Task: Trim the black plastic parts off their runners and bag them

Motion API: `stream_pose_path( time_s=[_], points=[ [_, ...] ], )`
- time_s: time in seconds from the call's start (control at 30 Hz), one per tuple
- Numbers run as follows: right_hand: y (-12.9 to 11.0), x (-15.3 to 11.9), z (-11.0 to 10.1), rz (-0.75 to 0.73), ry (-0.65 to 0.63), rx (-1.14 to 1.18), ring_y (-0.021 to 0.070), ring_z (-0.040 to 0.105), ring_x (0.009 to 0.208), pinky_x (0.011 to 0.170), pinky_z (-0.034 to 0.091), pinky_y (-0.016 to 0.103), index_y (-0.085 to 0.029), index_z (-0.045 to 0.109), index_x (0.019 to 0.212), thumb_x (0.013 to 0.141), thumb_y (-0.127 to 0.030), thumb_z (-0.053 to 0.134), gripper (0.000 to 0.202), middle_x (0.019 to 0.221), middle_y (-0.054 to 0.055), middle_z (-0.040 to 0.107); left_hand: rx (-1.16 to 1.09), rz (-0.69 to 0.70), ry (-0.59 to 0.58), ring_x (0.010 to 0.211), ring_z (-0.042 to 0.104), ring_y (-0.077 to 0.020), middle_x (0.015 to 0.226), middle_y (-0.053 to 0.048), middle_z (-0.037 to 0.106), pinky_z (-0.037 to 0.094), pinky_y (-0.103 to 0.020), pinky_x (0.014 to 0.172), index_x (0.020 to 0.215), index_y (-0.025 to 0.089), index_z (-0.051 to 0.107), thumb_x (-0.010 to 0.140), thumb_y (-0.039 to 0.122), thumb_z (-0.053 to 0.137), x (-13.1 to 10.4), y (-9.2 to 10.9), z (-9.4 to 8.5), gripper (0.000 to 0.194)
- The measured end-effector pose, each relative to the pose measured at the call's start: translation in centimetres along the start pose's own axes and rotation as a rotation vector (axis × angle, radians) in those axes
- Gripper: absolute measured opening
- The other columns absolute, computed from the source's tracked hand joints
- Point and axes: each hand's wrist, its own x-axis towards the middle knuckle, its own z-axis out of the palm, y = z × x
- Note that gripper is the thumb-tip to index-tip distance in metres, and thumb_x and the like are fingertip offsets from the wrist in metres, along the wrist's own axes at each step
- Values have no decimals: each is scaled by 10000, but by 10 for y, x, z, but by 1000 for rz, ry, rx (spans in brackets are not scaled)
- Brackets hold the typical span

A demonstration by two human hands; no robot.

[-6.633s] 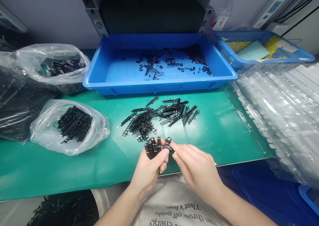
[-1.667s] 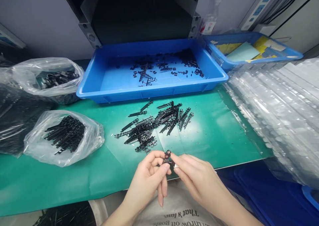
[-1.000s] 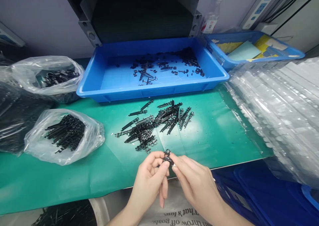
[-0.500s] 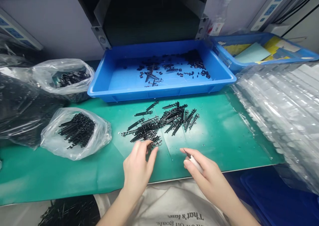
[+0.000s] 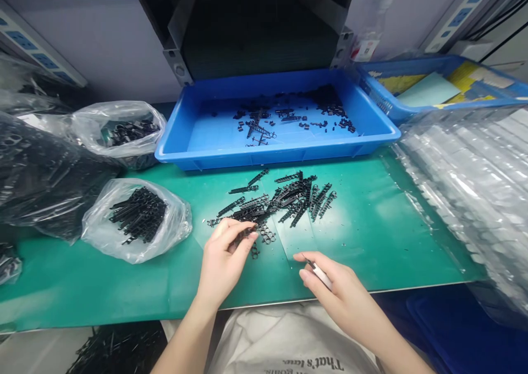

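1. The left hand [image 5: 220, 256] curls nearly closed over black strips [image 5: 292, 195] piled on the table [image 5: 379, 247]; I can't tell if it grips one. Tangled strips might drag along.
2. The right hand [image 5: 337, 286] pinches a small tool [image 5: 322, 275]; its bare tip could nick skin.

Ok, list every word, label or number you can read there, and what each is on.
"That's law.": upside down on the pale cloth.
Line below it: blurred, cut off by the frame; perhaps "goals."
Bottle label: too small to read.
Papers in the blue basket: nothing legible.
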Motion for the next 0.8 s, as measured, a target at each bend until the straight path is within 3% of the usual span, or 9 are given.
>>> stream_pose_path(
  time_s=[0.07,0.13,0.2,0.3,0.47,0.6,0.8],
  points=[
    [-2,2,1,0,-7,16,216,618,773,622,480,308,-209,586,1020,867,-326,406,264,788,42,661,-220,-95,67,828,545,-183,864,-43,586,427,-241,653,814,197,645,783,322,568,0,-1,-4,150],
    [-4,3,3,-5,-16,30,214,620,771,613,480,305,-214,591,1009,863,-318,413,253,789,40,661,-408,-204,103,685,521,-148,799,-36,579,401,-223,550,827,180,640,757,348,592,0,-2,-4,188],
    [-7,5,4,-11,-27,50,211,618,756,610,478,305,-212,591,1014,862,-320,416,256,781,38,659,-572,-302,107,488,383,-80,658,-1,515,283,-192,424,859,156,635,725,378,621,-2,-2,-2,260],
    [-11,7,5,-11,-18,96,199,607,720,623,471,306,-210,596,1020,851,-328,433,262,767,29,649,-755,-385,24,415,201,-35,513,66,331,142,-178,397,847,120,630,684,398,661,-7,2,4,324],
    [-17,11,12,-10,-65,190,158,562,642,609,431,266,-189,612,854,816,-282,487,160,706,1,622,-840,-469,-157,410,176,-29,483,96,237,117,-176,404,845,112,608,677,419,679,-18,10,13,356],
    [-18,11,14,20,-89,249,136,529,577,560,387,237,-185,543,696,841,-288,456,198,613,-21,593,-886,-458,-196,412,193,-33,476,98,253,136,-174,406,851,134,577,710,388,660,-25,9,16,302],
    [-14,13,8,46,-24,280,147,510,574,568,379,251,-188,557,727,830,-326,438,210,610,-10,589,-847,-470,-220,403,157,-28,512,78,358,118,-180,400,798,155,543,716,349,626,-32,8,15,227]
  ],
)
